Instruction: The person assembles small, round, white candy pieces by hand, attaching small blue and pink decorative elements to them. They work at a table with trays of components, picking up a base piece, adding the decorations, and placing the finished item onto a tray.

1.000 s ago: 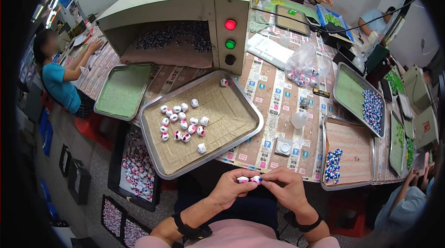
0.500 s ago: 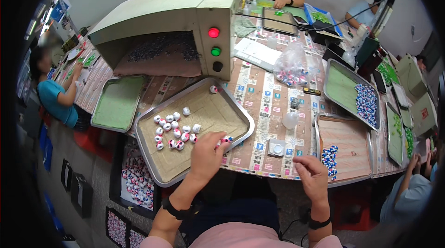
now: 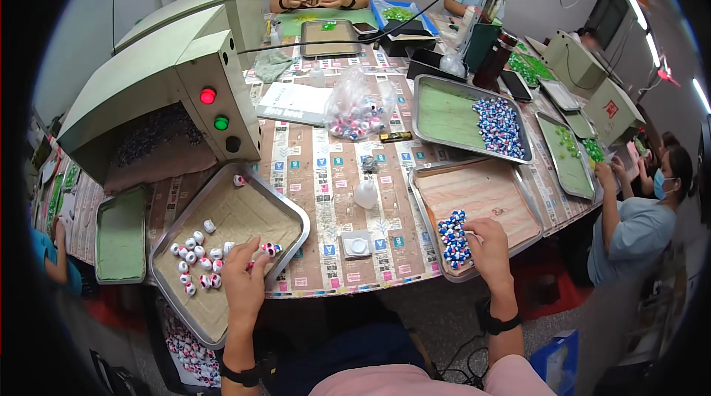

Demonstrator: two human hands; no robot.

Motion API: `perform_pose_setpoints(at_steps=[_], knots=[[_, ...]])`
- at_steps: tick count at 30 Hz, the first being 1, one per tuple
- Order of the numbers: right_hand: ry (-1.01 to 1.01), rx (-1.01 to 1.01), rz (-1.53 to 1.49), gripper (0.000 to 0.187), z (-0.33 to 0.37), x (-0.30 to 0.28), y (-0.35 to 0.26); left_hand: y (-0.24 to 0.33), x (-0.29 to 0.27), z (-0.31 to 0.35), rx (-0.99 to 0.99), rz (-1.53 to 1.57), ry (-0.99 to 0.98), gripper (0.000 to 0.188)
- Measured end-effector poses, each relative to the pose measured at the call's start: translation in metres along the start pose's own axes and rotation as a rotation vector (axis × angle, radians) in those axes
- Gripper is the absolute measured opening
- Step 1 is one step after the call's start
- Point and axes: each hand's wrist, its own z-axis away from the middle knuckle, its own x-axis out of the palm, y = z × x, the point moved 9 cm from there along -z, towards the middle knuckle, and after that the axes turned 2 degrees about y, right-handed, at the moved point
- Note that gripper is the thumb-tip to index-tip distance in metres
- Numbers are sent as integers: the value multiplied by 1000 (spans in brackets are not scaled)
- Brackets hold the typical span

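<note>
My left hand (image 3: pixel 244 281) is over the right side of a metal tray (image 3: pixel 169 248) lined with tan paper. Its thumb and fingers close on a small pink-and-white bead, mostly hidden by them. A few small blue, red and white beads (image 3: pixel 271 249) show just beyond its fingertips. Larger white beads (image 3: pixel 198 251) with pink and dark spots are grouped to the left of that hand. My right hand (image 3: pixel 490 252) is at a pile of small blue, white and red beads (image 3: pixel 453 237) in a pink-lined tray (image 3: pixel 481 192). Its fingertips are bent together at the pile's edge; what they pinch is hidden.
A box-shaped machine (image 3: pixel 174 78) with lit buttons stands at back left. Between the trays are a small white dish (image 3: pixel 357 244), a plastic bottle (image 3: pixel 365 194) and a bag of beads (image 3: pixel 359 111). A green-lined tray (image 3: pixel 444 111) holds more beads. Other people work around the table.
My right hand has moved forward to the bead pile. My left hand stays at the tan-lined tray, fingers still closed. The whole view has turned to the right.
</note>
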Motion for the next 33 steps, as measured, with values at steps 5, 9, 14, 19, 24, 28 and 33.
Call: perform_pose_setpoints(at_steps=[5,9,14,19,24,28,33], knots=[[-180,71,56,15,-5,23,-18,-10,-10,7,-47,138,34,24],[-141,81,77,20,-6,27,-12,-21,8,34,-461,636,-158,19],[-208,317,-520,18,2,32,-13,16,37,71,-749,1408,-321,22],[-410,494,-936,20,19,54,-48,41,71,103,-874,1712,-613,28],[-537,506,-990,26,27,87,-82,41,84,112,-880,1672,-632,33],[-484,450,-1024,21,21,104,-97,41,83,112,-825,1654,-636,39],[-360,36,-615,14,-1,95,-129,33,83,116,-914,1591,-538,29]])
